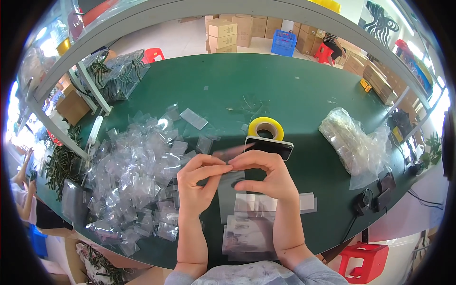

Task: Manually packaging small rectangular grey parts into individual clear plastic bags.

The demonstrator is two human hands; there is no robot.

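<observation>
My left hand and my right hand meet fingertip to fingertip above the table, both pinched closed. A thin, see-through strip, smeared by motion, juts out behind the fingertips; its kind cannot be made out. Just beyond my right hand, a phone with a dark screen leans on a yellow roll of tape. To the left spreads a big heap of small clear plastic bags. Under my right forearm lie flat clear sleeves with white strips and a pile of clear printed bags.
The green table carries a bundle of clear plastic bags on the right. Black adapters with cables sit near the right edge. A grey metal frame arches overhead. A red stool stands at lower right.
</observation>
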